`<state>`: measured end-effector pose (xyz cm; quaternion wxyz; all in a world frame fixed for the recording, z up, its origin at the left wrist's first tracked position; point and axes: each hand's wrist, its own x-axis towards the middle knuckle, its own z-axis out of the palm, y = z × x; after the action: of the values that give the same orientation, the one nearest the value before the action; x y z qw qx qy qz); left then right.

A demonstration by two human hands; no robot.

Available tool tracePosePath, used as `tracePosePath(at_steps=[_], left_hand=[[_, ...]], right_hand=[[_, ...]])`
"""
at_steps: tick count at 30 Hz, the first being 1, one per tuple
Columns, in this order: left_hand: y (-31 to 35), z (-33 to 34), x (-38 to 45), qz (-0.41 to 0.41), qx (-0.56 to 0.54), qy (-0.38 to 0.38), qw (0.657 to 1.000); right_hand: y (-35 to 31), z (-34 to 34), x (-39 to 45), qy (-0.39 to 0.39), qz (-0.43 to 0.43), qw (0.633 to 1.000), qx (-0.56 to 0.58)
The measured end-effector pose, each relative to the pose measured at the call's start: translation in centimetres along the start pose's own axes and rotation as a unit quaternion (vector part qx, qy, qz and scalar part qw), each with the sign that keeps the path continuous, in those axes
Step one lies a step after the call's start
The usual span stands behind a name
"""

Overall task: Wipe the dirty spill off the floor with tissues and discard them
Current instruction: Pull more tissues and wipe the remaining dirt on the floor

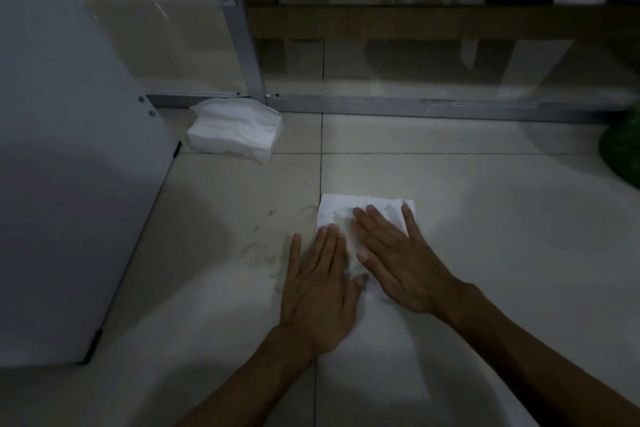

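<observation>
Nearest the camera, two bare forearms reach forward over the pale tiled floor [485, 253]. The left hand [320, 291] and the right hand [398, 260] lie side by side, nearly touching, both flat with fingers straight, pressing down on a white tissue [349, 210] spread over the tile joint; neither hand grips or pinches it. The sheet already looks grey and damp under the fingertips. Just left of it, brownish smears of the spill [266, 253] remain on the tile, uncovered, so the wiping seems only partly done. The main risk, as I judge it, is that a thin wet sheet pushed flat may tear or bunch under the palms, or drag the dirt into wider streaks rather than lifting it; the left hand's outer fingers already rest on bare tile and could pick up grime. A soaked sheet may also drip when lifted. Farther back, a stack of clean tissues [235, 130] sits against the metal frame rail [415, 107], well apart from the hands, beside a grey panel [69, 149] on the left. A green object [621, 152] shows at the right edge; it is blurred, and whether it is a bin bag for the discards I cannot tell.
</observation>
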<state>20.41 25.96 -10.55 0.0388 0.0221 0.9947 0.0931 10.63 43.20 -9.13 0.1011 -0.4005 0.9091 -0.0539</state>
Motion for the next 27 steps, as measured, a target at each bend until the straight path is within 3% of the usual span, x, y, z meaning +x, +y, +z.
tracePosePath(at_steps=[4,10,16,19,22,25,27], left_hand=[[-0.5,0.3,0.1,0.003,0.007,0.002,1.0],[0.3,0.4,0.6,0.009,-0.037,0.05,0.998],[-0.4,1.2,1.3,-0.022,-0.006,-0.008,1.0],[-0.2,0.8,1.3,-0.025,0.002,-0.005,1.0],[1.4,0.3,0.4,0.009,-0.025,0.011,1.0],[4.5,0.4,-1.5,0.091,-0.057,0.004,0.994],[6.6,0.8,-2.5,0.13,-0.067,-0.004,0.989]], right_hand=[[1.0,0.4,0.0,-0.03,-0.025,0.999,0.003],[1.7,-2.0,2.1,0.066,-0.009,0.986,0.15],[1.8,-0.6,3.8,-0.024,-0.038,0.997,0.057],[2.1,-0.6,3.8,-0.031,-0.036,0.995,0.092],[2.7,-1.7,3.3,0.052,0.003,0.982,0.18],[4.3,-2.3,2.2,0.17,0.061,0.968,0.173],[5.5,-2.2,1.3,0.209,0.107,0.959,0.157]])
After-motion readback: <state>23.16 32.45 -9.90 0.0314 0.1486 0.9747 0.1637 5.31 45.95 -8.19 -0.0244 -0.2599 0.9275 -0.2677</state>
